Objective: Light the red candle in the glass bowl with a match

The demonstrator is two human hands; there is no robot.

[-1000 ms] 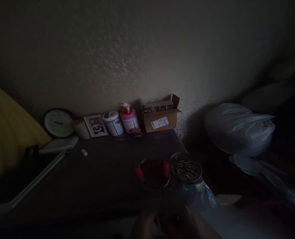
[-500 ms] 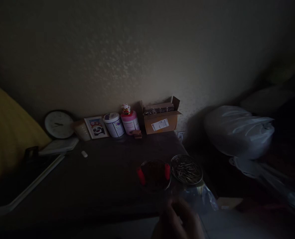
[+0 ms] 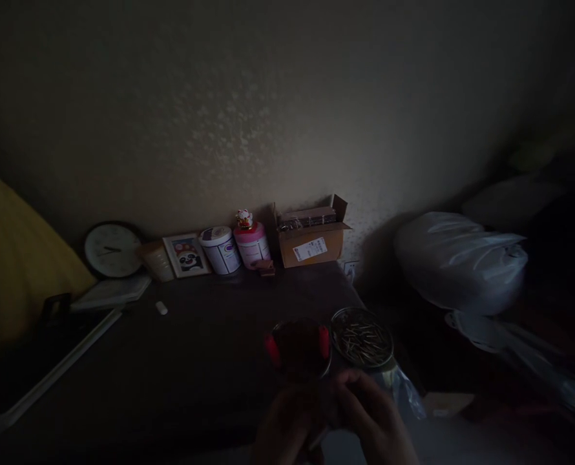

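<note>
At the bottom of the view, my left hand (image 3: 287,420) and my right hand (image 3: 369,410) come together, fingertips close to each other. Both have bent, closed fingers; whatever lies between them is too dark to make out. Just beyond them on the dark table (image 3: 205,361) is a round dish (image 3: 329,368) with dark contents and two red pieces (image 3: 324,342) at its sides. To its right, near my right fingertips, a round metal dish (image 3: 391,352) holds many thin, nail-like pieces (image 3: 365,342).
Against the wall stand a clock (image 3: 113,250), a panda picture frame (image 3: 187,256), two tubs (image 3: 219,250) and an open cardboard box (image 3: 313,248). A clear plastic bag (image 3: 408,392) lies by the table's right edge. Beyond it is a full white bag (image 3: 462,261).
My left hand now shows beside my right hand, where one blurred hand was clear before. My right fingers have moved slightly up. The view has shifted a little.
</note>
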